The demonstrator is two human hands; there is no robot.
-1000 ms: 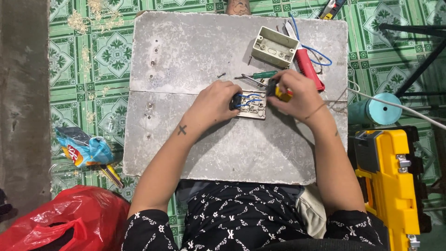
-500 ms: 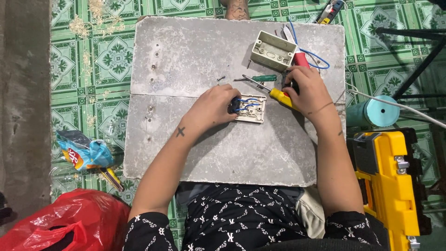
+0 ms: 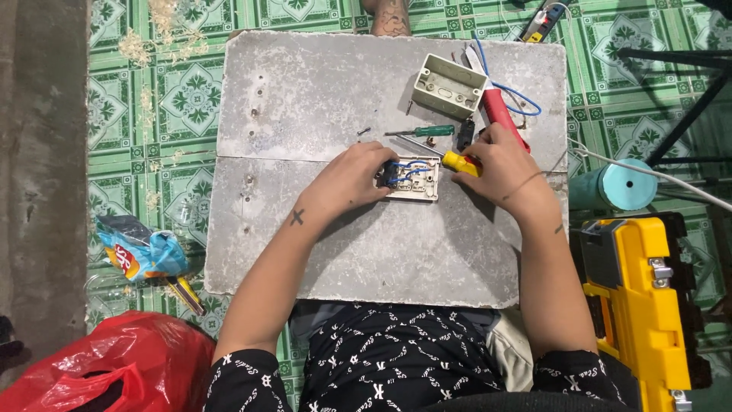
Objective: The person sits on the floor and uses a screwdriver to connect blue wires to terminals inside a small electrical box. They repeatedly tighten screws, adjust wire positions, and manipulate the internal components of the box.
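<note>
My left hand (image 3: 352,180) rests on a white switch plate (image 3: 415,181) lying back-up on the grey board (image 3: 320,236), with blue wires on its terminals. My right hand (image 3: 499,169) grips a yellow-handled screwdriver (image 3: 457,161) whose shaft points up-left past the plate's top edge. A green-handled screwdriver (image 3: 427,131) lies just beyond the plate. Farther back sit a white mounting box (image 3: 448,86) and a red-handled tool (image 3: 503,116) beside a loop of blue wire (image 3: 526,103).
A yellow and black tool case (image 3: 640,305) stands at the right, with a teal spool (image 3: 618,185) and a white cable behind it. At the left lie a blue snack bag (image 3: 145,252) and a red plastic bag (image 3: 107,366). Another person's foot (image 3: 390,17) touches the board's far edge.
My right hand has shifted a little to the right and back, drawing the yellow screwdriver with it. My left hand stays on the switch plate.
</note>
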